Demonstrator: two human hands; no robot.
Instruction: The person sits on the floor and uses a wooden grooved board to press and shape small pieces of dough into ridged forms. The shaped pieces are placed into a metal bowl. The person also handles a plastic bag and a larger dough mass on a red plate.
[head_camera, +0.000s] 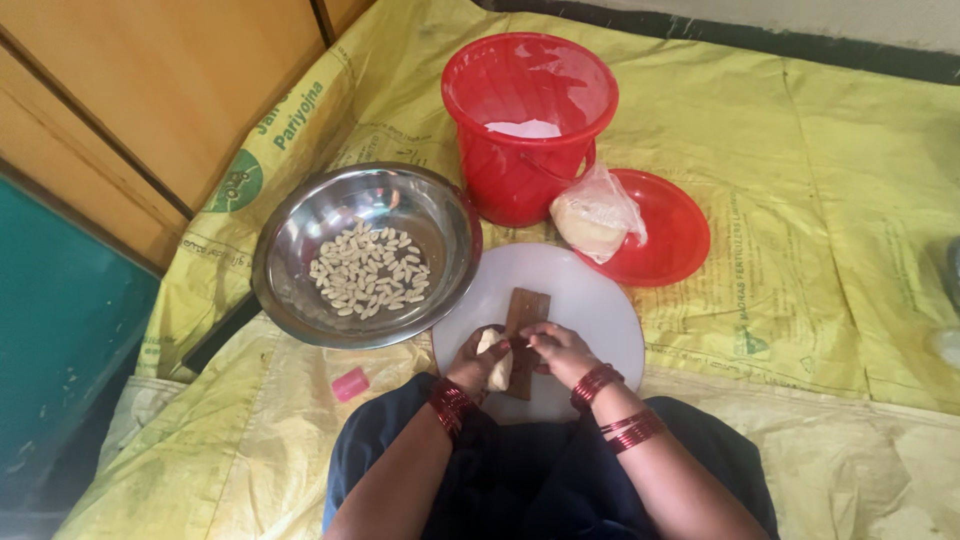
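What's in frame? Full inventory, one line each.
bucket: 1, red, top centre, white stuff inside
lid: 1, red, right of the bucket, flat on the sheet
bagged dough: 1, pale in a clear bag, on the lid's left edge
bowl: 1, steel, left of centre
dough pieces: many, cream, small, in the bowl
round board: 1, white, in front of the person
wooden strip: 1, brown, on the round board
dough lump: 1, cream, in the left hand
pink piece: 1, near the left knee
sheet: yellow sacking, covers the floor
bangles: red, both wrists
left hand: holds the dough lump
right hand: at the wooden strip
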